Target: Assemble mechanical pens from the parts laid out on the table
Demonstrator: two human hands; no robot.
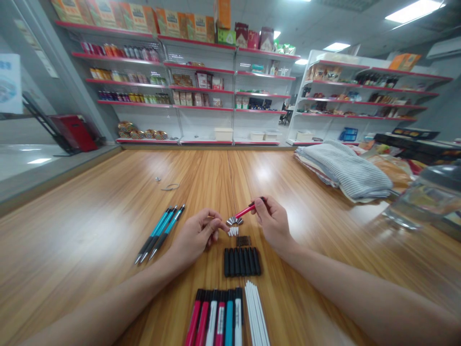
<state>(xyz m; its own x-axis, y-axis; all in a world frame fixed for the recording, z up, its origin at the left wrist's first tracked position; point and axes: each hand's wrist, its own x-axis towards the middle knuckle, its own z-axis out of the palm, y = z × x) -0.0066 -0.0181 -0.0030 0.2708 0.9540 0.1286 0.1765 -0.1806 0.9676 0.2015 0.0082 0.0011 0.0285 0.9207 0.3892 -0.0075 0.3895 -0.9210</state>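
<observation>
My right hand (273, 223) grips a red pen barrel (245, 210) with a dark end, holding it over several small metal pen tips (235, 221). My left hand (194, 239) has its fingertips pinched close together beside a few small white pieces (233, 231); anything between them is hidden. Near the left hand lie several assembled teal and black pens (159, 233). A small dark pile (244, 240) sits just beyond a row of black pen grips (242, 262). Nearest me lie red, white and teal pen barrels (216, 317) beside several white tubes (256, 315).
All this lies on a wooden table (90, 240). A folded striped cloth (344, 170) and a glass container (425, 197) stand to the right. A small metal bit and a thin band (169, 186) lie farther ahead. Stocked shelves (201, 81) line the back.
</observation>
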